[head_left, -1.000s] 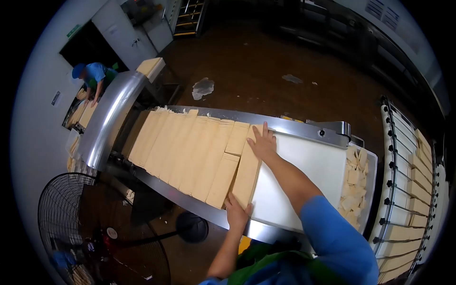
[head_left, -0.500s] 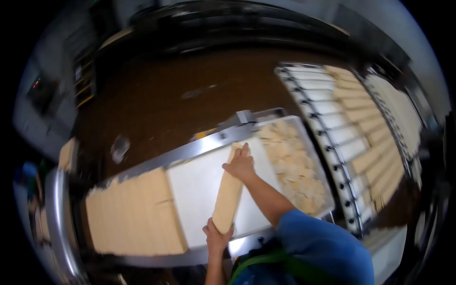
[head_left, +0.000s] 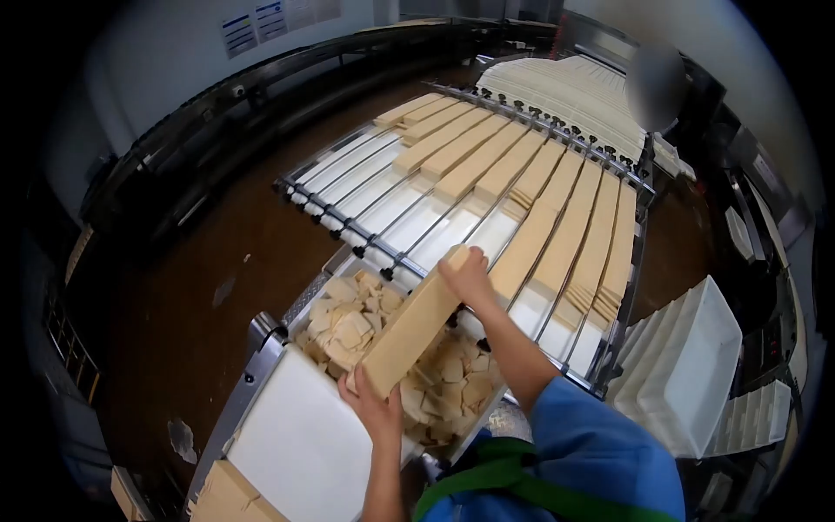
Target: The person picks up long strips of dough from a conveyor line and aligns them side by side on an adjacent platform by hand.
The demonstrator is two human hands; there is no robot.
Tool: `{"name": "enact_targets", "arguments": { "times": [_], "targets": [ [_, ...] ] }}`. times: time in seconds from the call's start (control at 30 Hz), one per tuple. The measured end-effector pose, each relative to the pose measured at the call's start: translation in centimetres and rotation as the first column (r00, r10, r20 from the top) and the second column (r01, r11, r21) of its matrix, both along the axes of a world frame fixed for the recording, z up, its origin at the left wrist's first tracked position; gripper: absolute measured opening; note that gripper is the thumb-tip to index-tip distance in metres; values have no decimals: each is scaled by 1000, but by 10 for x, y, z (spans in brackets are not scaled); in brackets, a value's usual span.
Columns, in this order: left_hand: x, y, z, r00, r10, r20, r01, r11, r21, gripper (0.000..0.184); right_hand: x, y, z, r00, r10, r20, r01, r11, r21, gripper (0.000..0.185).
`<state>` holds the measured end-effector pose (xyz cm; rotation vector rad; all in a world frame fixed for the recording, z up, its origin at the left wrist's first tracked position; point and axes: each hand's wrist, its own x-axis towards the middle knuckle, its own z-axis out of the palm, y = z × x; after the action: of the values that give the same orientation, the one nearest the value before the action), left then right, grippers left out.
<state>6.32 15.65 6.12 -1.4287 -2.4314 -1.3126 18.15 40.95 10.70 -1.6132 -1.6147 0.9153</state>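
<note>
A long pale-yellow stack of thin, dough-like slices (head_left: 409, 326) is held at its two ends, slanting above a bin of scraps. My left hand (head_left: 378, 413) grips its near end, with the thumb and fingers on opposite sides. My right hand (head_left: 468, 278) is closed around the far end, close to the edge of a slatted rack (head_left: 416, 228). Underneath, broken pale pieces (head_left: 348, 324) fill the bin, partly hidden by the stack. Similar long stacks (head_left: 496, 165) lie side by side in the rack's lanes.
A white conveyor surface (head_left: 300, 435) lies at lower left, with more pale product (head_left: 230, 496) on it. Nested white crates (head_left: 696, 374) stand at right. Beyond the rack is another white ridged surface (head_left: 565, 87). Brown floor (head_left: 217, 270) shows at left.
My view has turned right towards the rack. Both hands have carried the stack off the white conveyor surface to above the scrap bin, its far end now by the rack.
</note>
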Motion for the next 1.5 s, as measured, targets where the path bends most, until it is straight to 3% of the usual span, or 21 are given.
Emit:
{"name": "enact_targets", "arguments": {
  "times": [0.07, 0.1, 0.13, 0.17, 0.2, 0.27, 0.33, 0.47, 0.67, 0.73, 0.87, 0.93, 0.97, 1.07, 1.1, 1.2, 1.23, 1.27, 1.33, 1.37, 1.5],
  "targets": [
    [13, 46, 18, 995, -76, 60, 72, 995, 66, 70, 30, 53, 0, 949, -10, 316, 47, 993, -109, 71],
    [19, 66, 24, 982, -150, 118, 135, 982, 130, 70, 44, 81, -2, 951, -11, 309, 47, 993, -110, 71],
    [21, 82, 26, 981, -158, 109, 144, 982, 123, 70, 58, 107, -9, 868, 97, 486, -43, 992, -121, 66],
    [19, 97, 25, 932, -260, 253, 242, 965, 98, 71, 71, 128, -18, 743, 197, 639, -128, 980, -153, 64],
    [17, 112, 22, 856, -340, 391, 332, 939, 90, 71, 79, 149, -26, 752, 198, 629, -127, 980, -156, 64],
    [21, 135, 9, 864, -370, 340, 370, 927, 66, 72, 88, 184, -35, 746, 160, 647, -115, 987, -110, 56],
    [28, 152, 3, 797, -404, 449, 410, 908, 90, 62, 94, 210, -41, 739, 152, 657, -118, 988, -96, 56],
    [44, 173, 2, 886, -367, 282, 378, 926, 16, 57, 97, 240, -44, 731, 204, 651, -99, 976, -193, 63],
    [51, 204, -12, 911, -357, 207, 366, 931, -2, 57, 104, 264, -67, 771, 2, 637, 1, 1000, -5, 61],
    [52, 216, -16, 907, -380, 184, 384, 923, 14, 57, 107, 264, -45, 789, 141, 598, -49, 985, -167, 58],
    [51, 236, -40, 872, -411, 266, 430, 902, -15, 60, 101, 251, -58, 727, 27, 687, 14, 998, -54, 63],
    [49, 246, -60, 600, -482, 638, 424, 868, 257, 63, 95, 227, -47, 792, -81, 605, -23, 986, 162, 72],
    [53, 244, -36, 545, -424, 723, 434, 881, 188, 64, 90, 227, -55, 794, -72, 604, -36, 986, 165, 72],
    [53, 229, -22, 561, -408, 720, 413, 892, 184, 63, 86, 230, -77, 792, -48, 608, -9, 996, 89, 81],
    [46, 219, -38, 638, -422, 644, 398, 897, 193, 61, 86, 233, -80, 802, -49, 595, -7, 996, 91, 82],
    [38, 167, -39, 745, -336, 576, 222, 939, 261, 57, 86, 241, -82, 721, -75, 689, 26, 996, 81, 87],
    [38, 143, -22, 928, -138, 346, 106, 988, 108, 52, 85, 240, -80, 679, -105, 727, 6, 990, 138, 85],
    [30, 116, -27, 937, -42, 346, 9, 995, 97, 52, 77, 231, -89, 635, -205, 744, -12, 961, 276, 81],
    [13, 57, -48, 840, -13, 542, -55, 992, 110, 48, 53, 189, -49, 680, -78, 729, -123, 968, 218, 71],
    [7, 23, -56, 857, 111, 503, -171, 982, 75, 45, 43, 177, -67, 740, -68, 669, -229, 910, 345, 65],
    [-19, -121, -101, 773, 599, 211, -607, 794, -31, 48, -30, 72, -78, 688, 181, 703, -562, 747, 357, 60]
  ]
}}
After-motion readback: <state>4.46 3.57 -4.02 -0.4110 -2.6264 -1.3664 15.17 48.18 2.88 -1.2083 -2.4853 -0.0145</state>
